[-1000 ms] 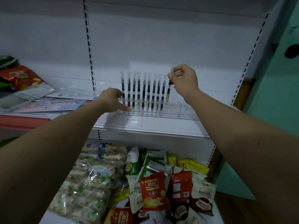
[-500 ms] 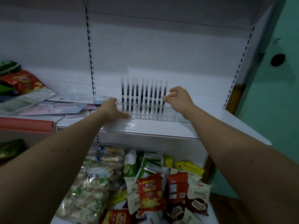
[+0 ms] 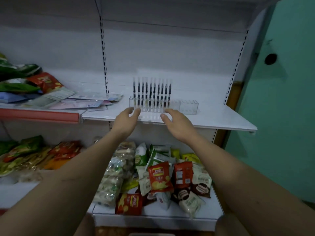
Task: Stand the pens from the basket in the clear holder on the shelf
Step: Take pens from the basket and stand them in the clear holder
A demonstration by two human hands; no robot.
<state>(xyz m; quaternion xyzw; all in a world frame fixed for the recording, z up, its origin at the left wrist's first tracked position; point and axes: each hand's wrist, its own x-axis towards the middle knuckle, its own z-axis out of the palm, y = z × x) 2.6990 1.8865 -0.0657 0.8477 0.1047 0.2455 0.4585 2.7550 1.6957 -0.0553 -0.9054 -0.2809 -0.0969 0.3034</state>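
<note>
Up front, both bare hands hover before the front edge of the white metal shelf [image 3: 213, 118], palms turned toward each other, fingers loosely spread and gripping nothing. The left hand [image 3: 127, 119] sits just in front of the left end of the clear plastic pen holder [image 3: 188, 106], its fingertips close to the holder's lower front wall; whether they touch it cannot be told. The right hand [image 3: 175, 122] is a little lower and to the right, near the holder's middle section, apart from it.

Between and just behind the two hands stands the row of black-and-clear pens [image 3: 151, 94], ten or so (the blur makes an exact count unsure), all upright and side by side in the left and middle slots of the holder. The holder's right end shows no pens.

To the left on the same level lies a loose spread of flat pale printed packets [image 3: 81, 103], with red and green snack bags [image 3: 42, 81] piled further left. Below the hands, the lower shelf is heaped with assorted snack packets [image 3: 158, 176], among them a red crisp bag. A teal green wall [image 3: 281, 116] rises at the right.
</note>
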